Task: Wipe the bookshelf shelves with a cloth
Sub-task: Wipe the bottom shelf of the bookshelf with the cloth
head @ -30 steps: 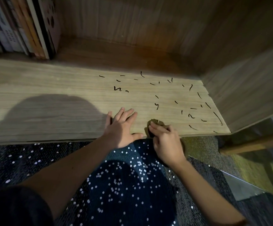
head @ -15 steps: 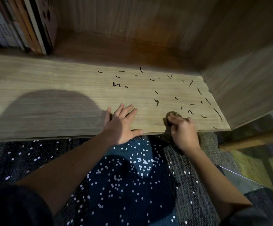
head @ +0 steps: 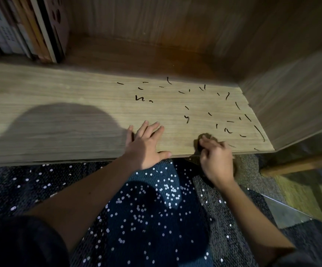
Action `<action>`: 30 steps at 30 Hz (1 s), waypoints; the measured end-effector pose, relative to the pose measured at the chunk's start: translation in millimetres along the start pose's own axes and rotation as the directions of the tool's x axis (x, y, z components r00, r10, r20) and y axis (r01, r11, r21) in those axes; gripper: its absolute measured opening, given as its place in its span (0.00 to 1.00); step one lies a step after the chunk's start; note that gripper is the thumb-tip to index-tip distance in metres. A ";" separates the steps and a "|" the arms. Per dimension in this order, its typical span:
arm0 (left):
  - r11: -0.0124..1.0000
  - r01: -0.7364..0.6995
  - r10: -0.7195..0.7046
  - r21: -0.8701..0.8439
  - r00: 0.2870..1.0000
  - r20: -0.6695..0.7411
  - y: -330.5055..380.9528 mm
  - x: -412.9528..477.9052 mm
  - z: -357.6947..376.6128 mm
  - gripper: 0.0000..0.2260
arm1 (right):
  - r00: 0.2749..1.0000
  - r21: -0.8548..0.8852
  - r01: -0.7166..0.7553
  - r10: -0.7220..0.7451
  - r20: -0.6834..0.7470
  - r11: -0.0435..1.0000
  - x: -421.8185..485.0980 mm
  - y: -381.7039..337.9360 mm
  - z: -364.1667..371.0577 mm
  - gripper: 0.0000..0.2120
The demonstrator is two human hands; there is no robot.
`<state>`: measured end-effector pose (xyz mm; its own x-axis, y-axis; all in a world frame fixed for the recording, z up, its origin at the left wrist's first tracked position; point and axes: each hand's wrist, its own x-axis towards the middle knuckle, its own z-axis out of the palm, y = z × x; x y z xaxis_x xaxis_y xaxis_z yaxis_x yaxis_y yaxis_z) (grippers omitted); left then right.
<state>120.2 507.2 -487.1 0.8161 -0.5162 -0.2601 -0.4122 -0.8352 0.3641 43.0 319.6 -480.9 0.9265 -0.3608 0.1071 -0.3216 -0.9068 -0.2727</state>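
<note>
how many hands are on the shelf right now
2. The left hand lies flat on the shelf near its front edge; the right hand, further right, holds a small cloth against the shelf beside the dark marks. No other hand shows.

Beneath you lies dark blue carpet flecked with white dots (head: 152, 218), bordered by grey woven carpet (head: 223, 199). At your right, a brown wooden rail (head: 298, 164). Lighting dim.

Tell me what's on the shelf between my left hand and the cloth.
Only bare wood: in the head view, the shelf between the left hand and the cloth carries nothing.
</note>
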 end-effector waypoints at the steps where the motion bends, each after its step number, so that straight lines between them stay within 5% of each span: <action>1: 1.000 0.002 -0.002 -0.001 1.000 0.001 -0.3 -0.5 0.5 0.37 | 0.997 0.013 0.081 -0.081 -0.001 0.997 -8.6 -11.4 4.7 0.18; 4: 1.000 0.005 -0.005 0.015 1.000 0.002 0.5 0.2 -0.2 0.37 | 0.962 0.048 0.275 -0.275 -0.008 0.960 -21.1 -23.4 9.4 0.18; 10: 1.000 0.004 -0.004 -0.015 1.000 -0.003 -0.1 -1.2 -0.6 0.37 | 1.000 0.022 -0.022 0.022 0.001 1.000 11.6 10.0 -10.7 0.16; 16: 1.000 0.008 -0.008 0.012 1.000 0.006 1.3 -0.7 -1.9 0.37 | 0.967 0.069 0.243 -0.247 0.057 0.968 -17.1 -28.0 1.0 0.18; 22: 1.000 -0.003 0.003 -0.011 1.000 0.003 0.2 -1.7 -1.9 0.38 | 1.000 0.068 0.000 -0.001 0.012 0.998 16.0 9.4 -4.1 0.16; 28: 1.000 -0.001 0.001 0.007 1.000 -0.007 0.0 -0.4 -0.8 0.37 | 0.960 0.102 0.275 -0.279 0.029 0.956 -18.6 -31.2 4.9 0.19; 30: 1.000 -0.004 0.004 0.011 1.000 0.005 0.8 -1.1 -1.7 0.37 | 0.968 0.100 0.238 -0.245 0.056 0.966 -7.9 -22.0 2.5 0.18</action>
<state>119.7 507.4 -485.1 0.8127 -0.5200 -0.2629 -0.4197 -0.8353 0.3551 43.3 343.0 -478.2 0.9865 -0.1150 0.1164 -0.0703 -0.9402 -0.3332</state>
